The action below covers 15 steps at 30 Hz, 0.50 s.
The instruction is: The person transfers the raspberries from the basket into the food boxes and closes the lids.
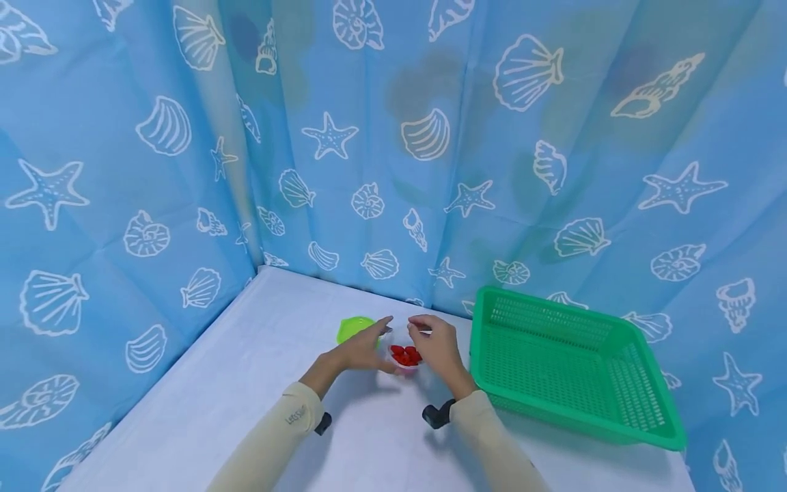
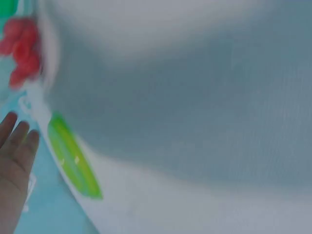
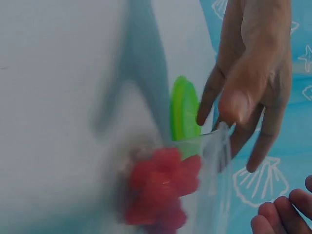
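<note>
Between my two hands stands a clear plastic container [image 3: 222,195] with several glossy red rounded pieces [image 1: 406,354] low inside; their exact kind is blurred. My left hand [image 1: 364,347] is at the container's left side, fingers spread and thumb near its rim; in the right wrist view I cannot tell whether it touches. On the right, my right hand [image 1: 439,347] hovers beside and above the rim with loosely bent fingers, and nothing shows in its grasp. A bright green lid-like disc [image 1: 352,329] lies behind my left hand, also seen edge-on in the left wrist view.
A large green perforated plastic basket [image 1: 547,369] sits on the white-covered table [image 1: 240,383], just right of my right hand. Blue curtains [image 1: 381,171] with white shell and starfish prints rise behind the table and along its left edge.
</note>
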Each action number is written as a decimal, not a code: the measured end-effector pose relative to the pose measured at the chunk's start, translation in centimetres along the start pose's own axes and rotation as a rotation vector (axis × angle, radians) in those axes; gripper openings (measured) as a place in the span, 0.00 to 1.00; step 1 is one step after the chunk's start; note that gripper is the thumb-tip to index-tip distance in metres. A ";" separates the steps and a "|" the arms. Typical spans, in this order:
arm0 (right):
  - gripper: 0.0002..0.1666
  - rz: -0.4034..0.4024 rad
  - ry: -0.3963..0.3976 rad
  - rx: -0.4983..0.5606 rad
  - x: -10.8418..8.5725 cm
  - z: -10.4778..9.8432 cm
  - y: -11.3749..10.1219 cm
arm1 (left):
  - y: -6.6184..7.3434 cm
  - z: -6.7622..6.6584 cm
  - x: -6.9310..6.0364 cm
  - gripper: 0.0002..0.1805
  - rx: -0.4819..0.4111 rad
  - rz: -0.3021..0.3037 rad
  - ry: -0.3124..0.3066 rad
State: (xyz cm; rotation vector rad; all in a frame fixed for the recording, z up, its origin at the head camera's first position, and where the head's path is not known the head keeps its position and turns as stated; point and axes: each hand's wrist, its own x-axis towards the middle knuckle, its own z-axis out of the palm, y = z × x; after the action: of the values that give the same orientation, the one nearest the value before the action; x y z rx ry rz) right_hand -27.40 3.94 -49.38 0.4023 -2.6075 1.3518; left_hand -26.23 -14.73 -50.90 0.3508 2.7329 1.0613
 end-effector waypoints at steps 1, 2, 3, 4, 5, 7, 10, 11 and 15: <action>0.14 0.001 -0.026 -0.003 0.3 0.1 -0.3 | -0.1 -0.5 -0.2 0.62 0.009 -0.008 -0.012; 0.15 0.003 -0.056 -0.011 0.6 0.1 -0.7 | -0.3 -0.9 -0.4 0.62 0.014 -0.016 -0.021; 0.17 0.006 -0.087 -0.024 1.0 0.2 -1.0 | -0.4 -1.4 -0.5 0.61 0.022 -0.028 -0.020; 0.18 0.005 -0.118 -0.038 1.4 0.2 -1.3 | -0.7 -1.8 -0.5 0.59 0.025 -0.032 -0.006; 0.20 0.007 -0.147 -0.052 1.8 0.2 -1.6 | -0.9 -2.2 -0.5 0.55 0.021 -0.034 0.016; 0.22 0.021 -0.199 -0.076 2.7 0.1 -2.0 | -1.5 -3.0 -0.5 0.46 0.009 -0.053 0.085; 0.21 0.031 -0.259 -0.092 4.1 0.0 -2.4 | -2.3 -4.0 -0.6 0.37 -0.091 -0.071 0.194; 0.21 0.031 -0.274 -0.098 4.5 0.0 -2.4 | -2.6 -4.2 -0.6 0.36 -0.138 -0.080 0.224; 0.18 0.037 -0.331 -0.118 5.9 0.8 -2.1 | -3.4 -5.0 -0.9 0.41 -0.314 -0.133 0.294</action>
State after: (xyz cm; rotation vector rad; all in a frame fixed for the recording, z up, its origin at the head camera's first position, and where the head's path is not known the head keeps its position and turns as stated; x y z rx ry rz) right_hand -32.32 1.17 -46.58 0.6080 -2.9566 1.2238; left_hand -27.19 -20.62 -49.47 -0.0381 2.7148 1.5813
